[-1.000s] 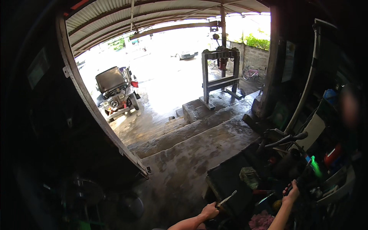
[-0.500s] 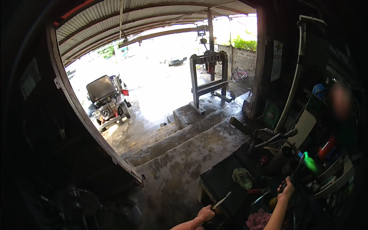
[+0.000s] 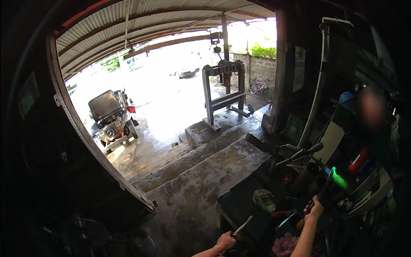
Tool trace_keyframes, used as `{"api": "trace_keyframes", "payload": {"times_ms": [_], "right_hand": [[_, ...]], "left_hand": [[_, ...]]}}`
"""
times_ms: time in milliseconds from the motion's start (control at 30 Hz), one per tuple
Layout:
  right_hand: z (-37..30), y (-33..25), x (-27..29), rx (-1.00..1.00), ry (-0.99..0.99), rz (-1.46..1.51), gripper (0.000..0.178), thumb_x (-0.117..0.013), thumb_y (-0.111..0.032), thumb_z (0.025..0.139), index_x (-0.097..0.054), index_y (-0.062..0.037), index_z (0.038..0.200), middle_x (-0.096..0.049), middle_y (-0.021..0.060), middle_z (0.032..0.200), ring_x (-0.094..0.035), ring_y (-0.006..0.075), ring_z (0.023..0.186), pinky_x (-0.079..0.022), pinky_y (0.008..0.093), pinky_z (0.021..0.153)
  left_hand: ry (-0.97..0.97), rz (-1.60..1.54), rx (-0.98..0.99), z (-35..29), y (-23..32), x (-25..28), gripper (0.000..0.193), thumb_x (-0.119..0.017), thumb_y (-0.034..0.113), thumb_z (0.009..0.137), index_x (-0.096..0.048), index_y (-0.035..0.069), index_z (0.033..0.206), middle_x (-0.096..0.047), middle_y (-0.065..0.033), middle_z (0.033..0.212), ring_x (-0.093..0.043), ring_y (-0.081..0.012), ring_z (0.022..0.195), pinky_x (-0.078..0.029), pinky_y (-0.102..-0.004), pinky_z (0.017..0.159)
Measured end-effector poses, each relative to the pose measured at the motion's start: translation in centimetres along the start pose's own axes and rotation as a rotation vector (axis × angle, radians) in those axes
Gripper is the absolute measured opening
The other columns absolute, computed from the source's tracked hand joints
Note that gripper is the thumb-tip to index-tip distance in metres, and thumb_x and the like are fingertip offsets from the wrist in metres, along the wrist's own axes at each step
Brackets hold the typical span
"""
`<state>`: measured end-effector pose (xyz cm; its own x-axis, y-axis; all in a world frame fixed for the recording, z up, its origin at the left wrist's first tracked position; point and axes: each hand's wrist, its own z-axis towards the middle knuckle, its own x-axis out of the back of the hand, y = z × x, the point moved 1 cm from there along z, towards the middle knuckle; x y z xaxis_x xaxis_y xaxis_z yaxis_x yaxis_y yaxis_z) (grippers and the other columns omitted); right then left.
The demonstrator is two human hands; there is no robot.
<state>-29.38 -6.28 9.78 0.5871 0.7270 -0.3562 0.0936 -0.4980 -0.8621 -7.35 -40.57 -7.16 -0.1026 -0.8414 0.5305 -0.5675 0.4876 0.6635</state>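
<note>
Low in the view, my left hand (image 3: 225, 241) is closed around a slim tool (image 3: 242, 225) with a pale, narrow end pointing up and right; its exact kind is unclear. To its right, my right hand (image 3: 315, 208) grips a long dark-handled tool (image 3: 326, 188), held upward. At that tool's tip a bright green flame (image 3: 339, 178) flares, with a blue glow beside it. Beneath and between the hands lies a dark workbench (image 3: 239, 201). A crumpled pale cloth or bag (image 3: 265, 200) and a pink rag (image 3: 285, 245) rest around there.
Another person (image 3: 372, 111) stands at the right, beyond the flame. A red cylinder (image 3: 358, 161) is close to the flame. Concrete steps (image 3: 201, 167) lead down to a yard holding a press frame (image 3: 224, 92) and a front-open vehicle (image 3: 112, 120).
The whole view has shifted slightly, so the scene sits farther left. Both hands keep their tools, and the green flame still burns at the right tool's tip.
</note>
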Motion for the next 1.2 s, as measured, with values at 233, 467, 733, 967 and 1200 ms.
{"api": "trace_keyframes", "payload": {"times_ms": [233, 467, 733, 967, 1200], "right_hand": [[0.2, 0.0, 0.1, -0.008, 0.009, -0.003, 0.020, -0.077, -0.026, 0.096, -0.064, -0.0115, 0.094, -0.056, 0.0014, 0.075, -0.050, 0.0158, 0.053, -0.037, 0.0320, 0.043], [0.3, 0.2, 0.1, -0.001, 0.001, -0.002, 0.019, -0.076, -0.026, 0.096, -0.063, -0.0118, 0.094, -0.055, 0.0019, 0.074, -0.050, 0.0159, 0.053, -0.037, 0.0322, 0.042], [-0.1, -0.9, -0.5, -0.072, -0.029, 0.048, 0.021, -0.074, -0.027, 0.097, -0.063, -0.0113, 0.089, -0.054, 0.0016, 0.072, -0.049, 0.0155, 0.053, -0.036, 0.0298, 0.044], [-1.8, -0.7, -2.1, -0.058, -0.087, 0.084, 0.014, -0.074, -0.023, 0.095, -0.064, -0.0133, 0.094, -0.054, 0.0009, 0.069, -0.051, 0.0149, 0.052, -0.037, 0.0282, 0.043], [-2.5, -1.4, -2.3, -0.011, -0.119, 0.053, 0.021, -0.078, -0.023, 0.094, -0.071, -0.0058, 0.105, -0.066, 0.0073, 0.074, -0.064, 0.0201, 0.054, -0.051, 0.0340, 0.044]], "left_hand": [[0.029, 0.016, -0.030, 0.3, -0.4, -0.3, 0.052, -0.063, 0.023, 0.081, -0.065, -0.001, 0.127, -0.071, -0.0306, 0.116, -0.068, -0.0462, 0.113, -0.054, -0.0499, 0.096], [0.009, 0.001, -0.008, 0.6, -0.9, -0.5, 0.050, -0.064, 0.028, 0.083, -0.066, 0.002, 0.126, -0.072, -0.0290, 0.117, -0.068, -0.0456, 0.115, -0.054, -0.0500, 0.096], [0.046, -0.037, 0.016, -1.0, 0.9, 0.3, 0.049, -0.063, 0.027, 0.082, -0.067, 0.003, 0.125, -0.072, -0.0291, 0.114, -0.069, -0.0448, 0.112, -0.055, -0.0484, 0.094], [0.080, -0.006, -0.011, 0.9, -1.4, -0.8, 0.040, -0.064, 0.026, 0.081, -0.068, 0.001, 0.112, -0.073, -0.0285, 0.108, -0.070, -0.0480, 0.106, -0.055, -0.0526, 0.091], [0.122, -0.118, -0.169, 1.7, -1.9, -1.6, 0.037, -0.061, 0.014, 0.074, -0.065, -0.008, 0.102, -0.073, -0.0272, 0.091, -0.072, -0.0424, 0.091, -0.054, -0.0455, 0.082]]}}
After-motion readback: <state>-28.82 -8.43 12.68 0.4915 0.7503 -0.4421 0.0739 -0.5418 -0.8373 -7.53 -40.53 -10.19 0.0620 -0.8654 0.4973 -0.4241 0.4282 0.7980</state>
